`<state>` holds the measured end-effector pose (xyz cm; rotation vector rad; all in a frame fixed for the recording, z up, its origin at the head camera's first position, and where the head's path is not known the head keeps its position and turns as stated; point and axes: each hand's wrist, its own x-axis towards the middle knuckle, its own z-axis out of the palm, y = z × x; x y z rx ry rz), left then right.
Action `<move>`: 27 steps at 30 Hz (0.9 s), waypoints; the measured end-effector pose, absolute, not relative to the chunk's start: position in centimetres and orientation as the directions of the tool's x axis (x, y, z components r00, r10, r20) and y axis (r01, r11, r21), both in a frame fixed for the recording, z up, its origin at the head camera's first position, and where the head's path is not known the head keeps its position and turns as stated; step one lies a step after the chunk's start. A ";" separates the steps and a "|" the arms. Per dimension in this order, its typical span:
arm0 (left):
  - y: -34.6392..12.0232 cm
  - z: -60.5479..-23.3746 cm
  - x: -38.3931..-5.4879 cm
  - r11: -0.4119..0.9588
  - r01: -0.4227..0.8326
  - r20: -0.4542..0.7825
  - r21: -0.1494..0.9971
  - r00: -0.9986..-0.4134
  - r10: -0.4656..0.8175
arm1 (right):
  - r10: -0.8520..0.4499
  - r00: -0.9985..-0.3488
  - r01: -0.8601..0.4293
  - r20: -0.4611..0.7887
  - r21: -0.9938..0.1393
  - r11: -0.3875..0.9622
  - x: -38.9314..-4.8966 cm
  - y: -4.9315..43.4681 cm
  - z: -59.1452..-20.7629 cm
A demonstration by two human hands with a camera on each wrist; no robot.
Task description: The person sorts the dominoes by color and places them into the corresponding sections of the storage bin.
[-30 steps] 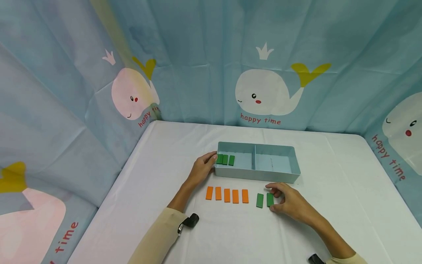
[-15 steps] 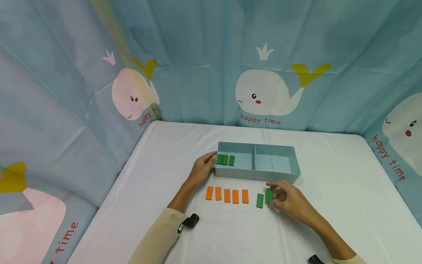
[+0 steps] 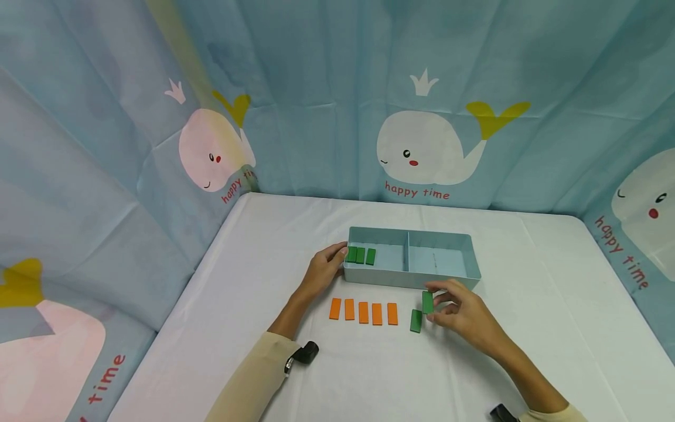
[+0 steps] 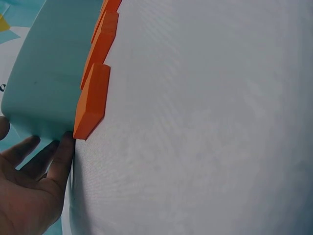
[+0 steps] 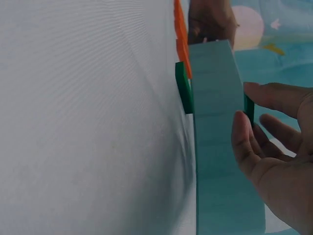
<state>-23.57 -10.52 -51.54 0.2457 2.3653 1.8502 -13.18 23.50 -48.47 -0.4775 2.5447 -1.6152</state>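
Observation:
In the head view, my right hand [image 3: 466,313] pinches a green rectangular tile [image 3: 428,302] between thumb and fingers, raised off the table in front of the box. The right wrist view shows this tile [image 5: 249,108] edge-on between the fingertips. Another green tile [image 3: 416,321] lies on the cloth just to its left. My left hand [image 3: 320,271] rests at the left end of a blue-grey two-compartment box [image 3: 411,280], its fairly straight fingers touching the end wall [image 4: 36,125]. Three green tiles [image 3: 361,255] lie in the box's left compartment.
Several orange tiles [image 3: 363,312] lie in a row on the white tablecloth [image 3: 337,381], in front of the box. A divider [image 3: 406,252] splits the box. Behind the table hangs a blue curtain [image 3: 327,146] with whale prints.
My right hand has lifted the green tile from the table and carried it up and slightly left, toward the box. The left hand and the box have stayed still.

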 end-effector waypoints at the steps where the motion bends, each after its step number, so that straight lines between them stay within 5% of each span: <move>1: -10.5 -51.5 -23.6 0.235 0.046 -0.003 0.971 -0.978 0.207 | -0.306 -0.947 -0.217 0.097 -0.896 0.387 -13.2 23.5 -48.4; 27: -10.5 -51.5 -23.6 0.258 0.048 -0.004 0.965 -0.980 0.197 | -0.228 -0.948 -0.297 0.222 -0.876 0.381 -13.9 22.3 -47.2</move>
